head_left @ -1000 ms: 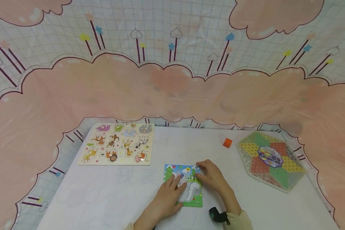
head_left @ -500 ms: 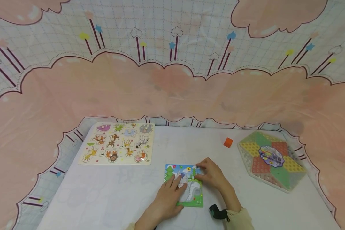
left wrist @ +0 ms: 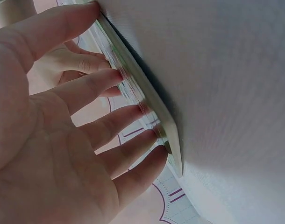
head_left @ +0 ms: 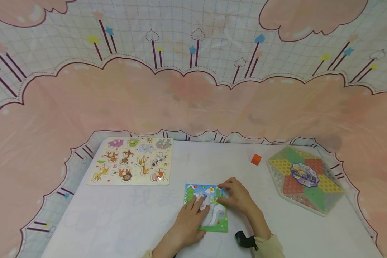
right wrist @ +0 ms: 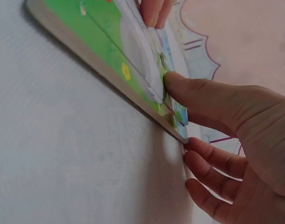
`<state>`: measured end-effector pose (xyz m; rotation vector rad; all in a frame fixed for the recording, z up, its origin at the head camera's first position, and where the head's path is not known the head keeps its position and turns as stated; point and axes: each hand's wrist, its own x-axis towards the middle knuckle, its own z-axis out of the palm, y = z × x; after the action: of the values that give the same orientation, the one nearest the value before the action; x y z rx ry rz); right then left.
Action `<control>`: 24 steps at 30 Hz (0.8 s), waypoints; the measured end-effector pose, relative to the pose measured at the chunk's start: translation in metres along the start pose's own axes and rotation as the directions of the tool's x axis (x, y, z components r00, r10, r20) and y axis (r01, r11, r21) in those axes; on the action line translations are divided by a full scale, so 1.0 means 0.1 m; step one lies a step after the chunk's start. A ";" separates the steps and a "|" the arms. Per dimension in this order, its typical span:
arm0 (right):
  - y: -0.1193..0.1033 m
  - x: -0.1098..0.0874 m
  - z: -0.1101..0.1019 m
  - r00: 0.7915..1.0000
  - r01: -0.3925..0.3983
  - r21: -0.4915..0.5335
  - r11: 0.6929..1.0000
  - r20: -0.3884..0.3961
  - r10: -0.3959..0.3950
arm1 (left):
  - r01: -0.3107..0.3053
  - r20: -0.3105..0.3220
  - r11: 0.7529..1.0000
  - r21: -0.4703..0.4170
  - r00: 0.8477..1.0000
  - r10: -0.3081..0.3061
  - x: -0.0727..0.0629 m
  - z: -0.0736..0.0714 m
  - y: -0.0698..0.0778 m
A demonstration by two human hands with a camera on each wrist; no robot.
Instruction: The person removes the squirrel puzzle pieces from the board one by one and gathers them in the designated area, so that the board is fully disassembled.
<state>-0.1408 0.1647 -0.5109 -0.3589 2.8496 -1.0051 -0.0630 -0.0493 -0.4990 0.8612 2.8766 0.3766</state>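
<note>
Small shift, far right corner

Picture puzzle flat on the table, toward the near side; animal board and hexagonal box well apart from its side edges. Left hand: fingers spread, tips on its face (thumb at near edge). Right hand: curled grip, thumb and forefinger pinching at the corner, slightly farther left than half a second ago.

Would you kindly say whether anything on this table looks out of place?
The orange block lies alone, apart from the hexagonal case, so it looks stray; a blue puzzle piece by the right hand seems not quite flush in the picture puzzle. I see no spill.
</note>
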 end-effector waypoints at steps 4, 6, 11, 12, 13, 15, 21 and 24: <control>-0.01 0.01 0.00 1.000 0.011 0.004 1.000 0.003 -0.011 | 0.010 0.007 1.000 -0.001 1.000 -0.010 0.00 0.00 0.00; -0.01 0.01 0.00 1.000 0.017 0.006 1.000 0.006 -0.017 | 0.015 0.012 1.000 -0.003 1.000 -0.015 0.00 0.01 0.00; -0.02 0.04 -0.02 1.000 0.018 0.014 1.000 0.015 -0.019 | 0.013 0.016 1.000 -0.001 1.000 -0.013 0.01 0.02 0.00; -0.02 0.04 -0.02 1.000 0.027 0.015 1.000 0.015 -0.027 | 0.011 0.014 1.000 0.000 1.000 -0.011 0.01 0.01 0.00; -0.01 0.05 -0.02 0.999 0.033 0.025 0.999 0.015 -0.033 | 0.010 0.014 1.000 0.002 1.000 -0.010 0.01 0.01 0.00; -0.01 0.05 -0.03 0.998 0.054 0.051 0.997 0.018 -0.055 | 0.009 0.014 1.000 0.002 1.000 -0.009 0.01 0.01 0.00; 0.02 0.11 -0.06 0.991 0.077 0.228 0.971 0.088 -0.099 | 0.014 0.017 1.000 -0.010 1.000 -0.014 0.01 0.02 -0.01; 0.06 0.17 -0.06 0.985 0.089 0.349 0.933 0.111 -0.135 | 0.007 0.005 1.000 -0.013 1.000 -0.007 0.00 0.01 -0.01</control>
<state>-0.1594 0.1684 -0.5105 -0.5356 2.4948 -1.4128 -0.0635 -0.0496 -0.5001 0.8484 2.8685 0.3916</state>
